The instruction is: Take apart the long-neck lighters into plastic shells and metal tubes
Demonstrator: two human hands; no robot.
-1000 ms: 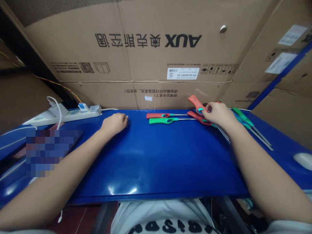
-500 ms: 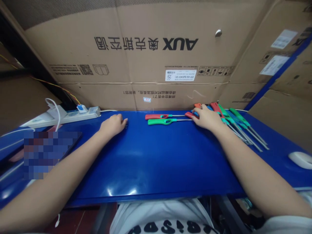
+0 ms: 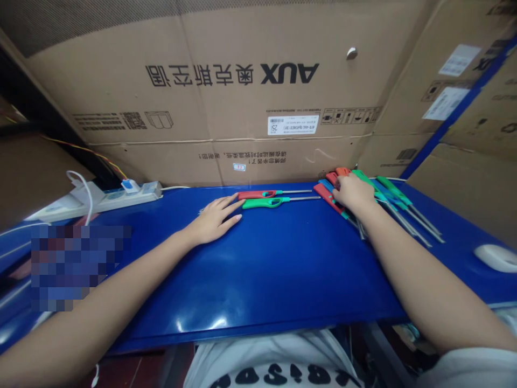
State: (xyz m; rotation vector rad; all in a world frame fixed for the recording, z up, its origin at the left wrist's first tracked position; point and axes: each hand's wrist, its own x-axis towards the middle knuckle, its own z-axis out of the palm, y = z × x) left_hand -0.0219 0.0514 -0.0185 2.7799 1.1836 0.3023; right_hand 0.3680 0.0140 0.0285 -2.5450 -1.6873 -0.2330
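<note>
My left hand (image 3: 214, 220) lies open with its fingers spread, its fingertips at the handle ends of a red long-necked gas lighter (image 3: 252, 194) and a green one (image 3: 258, 203). These two lie side by side, metal tubes pointing right. My right hand (image 3: 357, 193) is closed over a fanned group of lighters, its fingers curled among the handles. A red lighter (image 3: 329, 197) and a blue one (image 3: 327, 186) show to its left; an orange handle (image 3: 343, 171) sticks out behind. Which lighter the fingertips grip is partly hidden. Green lighters (image 3: 393, 191) lie to the right.
Cardboard (image 3: 226, 108) walls the back of the blue table (image 3: 258, 269). A white power strip (image 3: 141, 195) with cables stands at the left, above a blurred-out flat object (image 3: 76, 264). A white computer mouse (image 3: 496, 257) sits at the right.
My left hand has moved right and spread its fingers by the two lighters. My right hand has shifted right, and the red lighter by it now lies angled among the others.
</note>
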